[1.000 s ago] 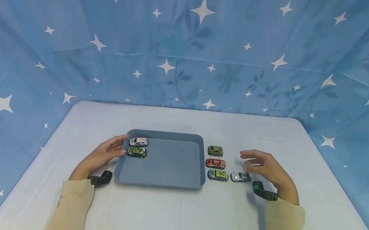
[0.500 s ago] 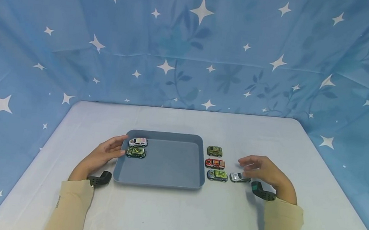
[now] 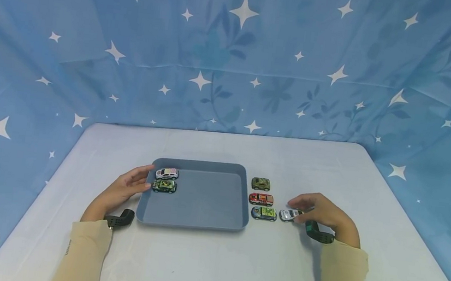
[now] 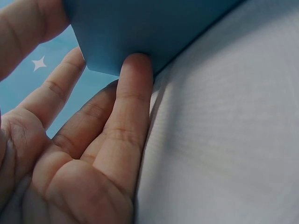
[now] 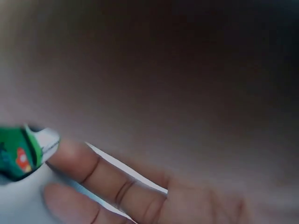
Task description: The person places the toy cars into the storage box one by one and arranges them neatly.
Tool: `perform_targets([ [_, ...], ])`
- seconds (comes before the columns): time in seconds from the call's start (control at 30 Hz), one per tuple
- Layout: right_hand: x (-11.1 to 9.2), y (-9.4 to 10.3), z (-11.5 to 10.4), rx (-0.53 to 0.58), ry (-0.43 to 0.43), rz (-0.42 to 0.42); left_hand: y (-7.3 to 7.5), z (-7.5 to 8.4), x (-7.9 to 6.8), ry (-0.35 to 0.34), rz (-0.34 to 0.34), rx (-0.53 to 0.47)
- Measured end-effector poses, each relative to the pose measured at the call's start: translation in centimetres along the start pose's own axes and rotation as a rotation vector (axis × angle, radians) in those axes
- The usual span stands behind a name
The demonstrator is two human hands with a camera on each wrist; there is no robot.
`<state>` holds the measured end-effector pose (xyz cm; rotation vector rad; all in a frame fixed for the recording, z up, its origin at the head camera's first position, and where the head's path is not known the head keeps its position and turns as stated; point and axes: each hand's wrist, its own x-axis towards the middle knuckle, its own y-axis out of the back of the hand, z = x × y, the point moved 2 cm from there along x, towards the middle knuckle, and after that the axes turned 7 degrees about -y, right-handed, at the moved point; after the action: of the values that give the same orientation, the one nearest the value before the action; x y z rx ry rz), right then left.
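In the head view, my left hand (image 3: 121,190) touches the left wall of the grey-blue tray (image 3: 210,203). The left wrist view shows its fairly straight fingers (image 4: 133,93) against the tray's outer wall. Inside the tray, a white toy car (image 3: 167,173) sits just behind a green camouflage toy car (image 3: 164,186). My right hand (image 3: 323,214) is over a silver toy car (image 3: 289,214), thumb and fingers spread about its right part; firm contact cannot be seen. In the right wrist view, a green printed toy car (image 5: 21,151) shows beside the fingertips; blur covers much of that frame.
Right of the tray, an olive toy car (image 3: 261,184), a red toy car (image 3: 261,199) and a yellow-green toy car (image 3: 264,213) stand in a column. The white table (image 3: 194,267) extends to a blue star-patterned curtain (image 3: 231,90).
My right hand has come down and slightly left, its thumb and fingers now about the silver toy car. My left hand stays at the tray, and the cars keep their places.
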<state>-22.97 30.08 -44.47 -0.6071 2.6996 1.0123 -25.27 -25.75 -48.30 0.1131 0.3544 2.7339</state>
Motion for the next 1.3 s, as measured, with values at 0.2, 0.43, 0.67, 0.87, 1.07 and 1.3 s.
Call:
perform_targets([
  [0.2, 0.30, 0.04, 0.23, -0.031, -0.036, 0.020, 0.05, 0.10, -0.03, 0.006, 0.004, -0.001],
  [0.43, 0.51, 0.03, 0.32, -0.054, -0.082, 0.049, 0.10, 0.20, -0.06, 0.000, 0.002, 0.003],
  [0.67, 0.25, 0.08, 0.18, -0.009, -0.054, 0.041, 0.05, 0.14, -0.01, 0.000, 0.003, -0.002],
  [0.87, 0.25, 0.03, 0.08, 0.052, -0.023, 0.039, 0.02, 0.01, 0.04, -0.001, 0.001, -0.006],
  [1.07, 0.37, -0.04, -0.18, 0.065, -0.008, 0.058, 0.04, 0.01, 0.00, -0.004, -0.004, 0.000],
  [1.3, 0.48, -0.13, -0.68, 0.118, 0.035, 0.035, 0.03, 0.08, -0.02, -0.006, -0.005, 0.001],
])
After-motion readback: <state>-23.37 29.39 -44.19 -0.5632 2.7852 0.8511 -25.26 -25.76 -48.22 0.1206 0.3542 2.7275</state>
